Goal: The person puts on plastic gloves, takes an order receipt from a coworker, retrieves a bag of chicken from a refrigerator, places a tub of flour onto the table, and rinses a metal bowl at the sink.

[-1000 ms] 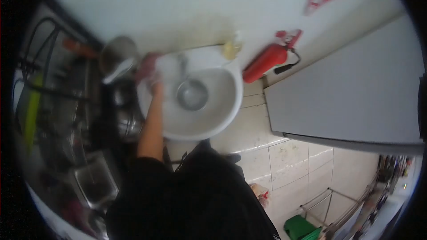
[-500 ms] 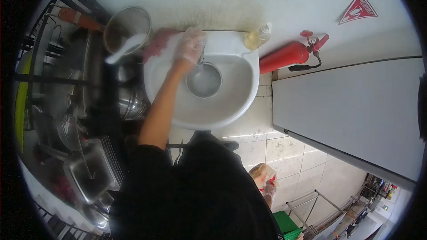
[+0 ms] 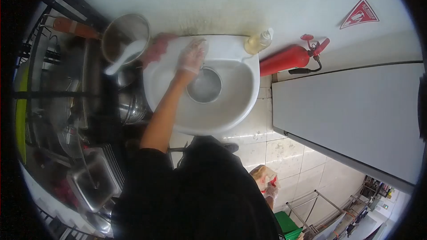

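My left hand (image 3: 194, 58), in a clear plastic glove, is closed over the tap at the back of the white sink (image 3: 242, 106). The hand hides most of the tap. Just below it, a round metal container (image 3: 207, 86) sits in the basin with cloudy-looking water inside. Down at the lower right, my right hand (image 3: 271, 191), also gloved, grips a clear plastic bag (image 3: 263, 174) with red parts and something tan inside. That bag hangs low beside my body, above the tiled floor.
A soap bottle (image 3: 259, 42) and a reddish cloth (image 3: 156, 50) rest on the sink's back ledge. Left stands a rack with a strainer (image 3: 126, 22), a white ladle (image 3: 126, 57) and metal trays (image 3: 92, 182). A fire extinguisher (image 3: 287, 59) and a large white cabinet (image 3: 347, 115) are on the right.
The view has tilted slightly, so the sink appears a little lower. My left hand stays at the tap, its fingers slightly shifted. The right hand still holds the bag.
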### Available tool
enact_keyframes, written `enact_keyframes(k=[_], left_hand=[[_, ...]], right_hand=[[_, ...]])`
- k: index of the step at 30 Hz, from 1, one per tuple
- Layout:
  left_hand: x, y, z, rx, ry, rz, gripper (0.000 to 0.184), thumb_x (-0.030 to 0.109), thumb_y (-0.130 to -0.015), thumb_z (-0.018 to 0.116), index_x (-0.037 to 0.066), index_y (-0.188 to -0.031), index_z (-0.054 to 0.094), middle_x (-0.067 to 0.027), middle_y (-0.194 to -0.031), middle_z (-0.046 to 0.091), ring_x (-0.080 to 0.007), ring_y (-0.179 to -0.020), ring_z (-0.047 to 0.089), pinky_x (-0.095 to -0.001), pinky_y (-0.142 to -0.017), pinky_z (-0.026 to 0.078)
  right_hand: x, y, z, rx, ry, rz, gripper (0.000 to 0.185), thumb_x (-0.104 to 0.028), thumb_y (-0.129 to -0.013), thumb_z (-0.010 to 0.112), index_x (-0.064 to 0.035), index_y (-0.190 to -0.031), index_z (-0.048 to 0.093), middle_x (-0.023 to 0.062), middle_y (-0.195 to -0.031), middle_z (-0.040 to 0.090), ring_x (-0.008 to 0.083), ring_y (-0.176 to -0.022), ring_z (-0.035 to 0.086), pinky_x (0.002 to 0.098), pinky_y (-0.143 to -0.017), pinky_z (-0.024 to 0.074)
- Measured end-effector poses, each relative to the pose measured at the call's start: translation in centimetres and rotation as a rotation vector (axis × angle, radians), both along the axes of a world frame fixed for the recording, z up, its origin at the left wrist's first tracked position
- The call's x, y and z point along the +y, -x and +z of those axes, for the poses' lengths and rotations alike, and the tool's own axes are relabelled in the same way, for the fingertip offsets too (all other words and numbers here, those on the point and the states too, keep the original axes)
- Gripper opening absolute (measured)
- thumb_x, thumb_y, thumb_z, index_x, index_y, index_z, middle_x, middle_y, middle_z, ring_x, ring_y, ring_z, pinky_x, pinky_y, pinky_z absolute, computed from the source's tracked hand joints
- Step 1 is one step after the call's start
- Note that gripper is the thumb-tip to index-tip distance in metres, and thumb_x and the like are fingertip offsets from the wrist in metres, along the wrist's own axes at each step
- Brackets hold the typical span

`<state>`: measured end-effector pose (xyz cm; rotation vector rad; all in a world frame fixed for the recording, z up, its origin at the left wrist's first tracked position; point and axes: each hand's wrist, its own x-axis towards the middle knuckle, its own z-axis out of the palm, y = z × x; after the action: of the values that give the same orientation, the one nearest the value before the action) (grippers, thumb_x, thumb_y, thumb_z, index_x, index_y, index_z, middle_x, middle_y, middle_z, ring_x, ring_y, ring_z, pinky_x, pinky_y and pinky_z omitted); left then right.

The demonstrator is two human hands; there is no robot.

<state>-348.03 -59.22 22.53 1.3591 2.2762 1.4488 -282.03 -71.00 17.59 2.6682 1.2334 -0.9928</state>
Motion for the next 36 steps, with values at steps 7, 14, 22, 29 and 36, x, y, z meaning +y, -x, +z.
enact_keyframes(k=[7, 14, 22, 29, 36], left_hand=[[-0.1, -2.0, -2.1, 0.630, 0.336, -0.120, 0.033, 0.021, -0.092, 0.047, 0.009, -0.122, 0.055, -0.0136, -0.132, 0.048, -0.0362, -0.130, 0.036, -0.0490, -0.109, 0.023], [-3.7, 1.5, -18.4, -0.018, 0.253, 0.630, 0.026, 0.021, -0.089, 0.051, 0.006, -0.109, 0.058, -0.0187, -0.109, 0.058, -0.0344, -0.108, 0.050, -0.0443, -0.093, 0.038], [-9.0, -2.7, -25.0, -1.114, 0.350, 0.204, 0.026, 0.015, -0.086, 0.058, 0.007, -0.110, 0.054, -0.0137, -0.101, 0.062, -0.0289, -0.083, 0.064, -0.0393, -0.067, 0.055], [-11.1, -6.6, -24.8, -1.361, 0.163, 0.247, 0.033, 0.009, -0.087, 0.055, 0.008, -0.119, 0.049, -0.0128, -0.110, 0.058, -0.0278, -0.096, 0.061, -0.0476, -0.070, 0.056], [-14.5, -2.9, -29.5, -0.387, 0.445, 0.077, 0.033, 0.010, -0.089, 0.050, 0.004, -0.122, 0.047, -0.0147, -0.118, 0.054, -0.0322, -0.104, 0.057, -0.0569, -0.085, 0.052]], right_hand=[[-1.0, -2.3, -4.0, -0.083, 0.035, 0.062, 0.045, -0.033, -0.084, 0.063, -0.0043, -0.118, 0.059, 0.0135, -0.108, 0.065, 0.0267, -0.093, 0.063, 0.0389, -0.079, 0.0492], [-4.7, -8.5, -9.8, 0.005, 0.003, -0.059, 0.042, -0.035, -0.086, 0.060, -0.0026, -0.113, 0.060, 0.0120, -0.091, 0.066, 0.0242, -0.079, 0.061, 0.0389, -0.068, 0.0484], [-3.9, -4.0, -1.8, 0.017, -0.018, 0.000, 0.048, -0.041, -0.093, 0.050, -0.0045, -0.123, 0.055, 0.0124, -0.099, 0.063, 0.0235, -0.085, 0.059, 0.0398, -0.073, 0.0472], [-10.1, -12.0, -6.0, 0.213, -0.052, -0.206, 0.046, -0.036, -0.094, 0.050, -0.0092, -0.131, 0.049, 0.0093, -0.109, 0.062, 0.0202, -0.094, 0.058, 0.0335, -0.078, 0.0476], [-13.8, -16.2, -7.2, 0.182, 0.071, -0.319, 0.043, -0.030, -0.095, 0.052, -0.0120, -0.133, 0.048, 0.0079, -0.110, 0.064, 0.0182, -0.088, 0.060, 0.0326, -0.075, 0.0499]])
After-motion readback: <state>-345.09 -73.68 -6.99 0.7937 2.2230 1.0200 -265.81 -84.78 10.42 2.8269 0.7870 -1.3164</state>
